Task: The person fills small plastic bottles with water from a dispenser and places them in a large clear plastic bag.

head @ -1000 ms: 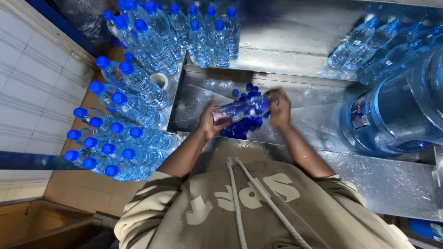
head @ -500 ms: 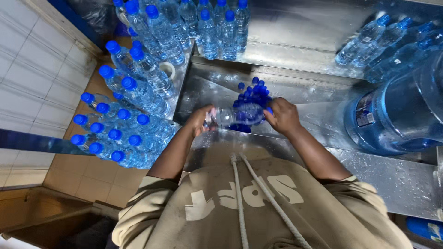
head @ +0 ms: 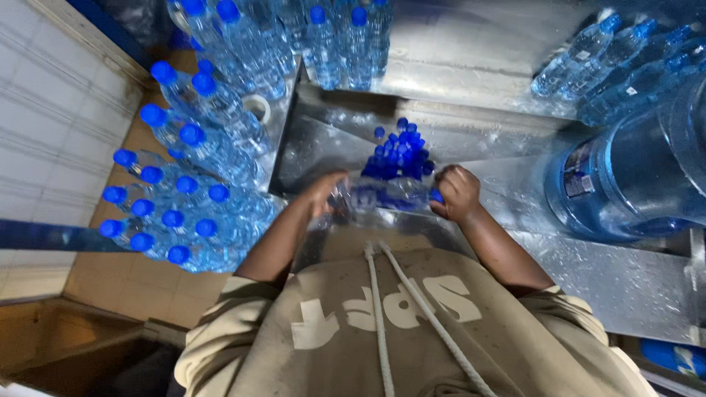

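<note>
Both hands hold one small water bottle [head: 382,195] lying sideways between them. The left hand [head: 327,192] wraps its bottom end; the right hand [head: 457,192] closes on the cap end. Just past the bottle sits a pile of blue caps [head: 401,151].

Packed upright bottles [head: 184,198] are blocking the left side; a large water jug [head: 632,176] is crowding the right. A pile of blue caps [head: 401,151] is lying ahead. Bare wet metal desk [head: 471,66] beyond is offering passage.
</note>
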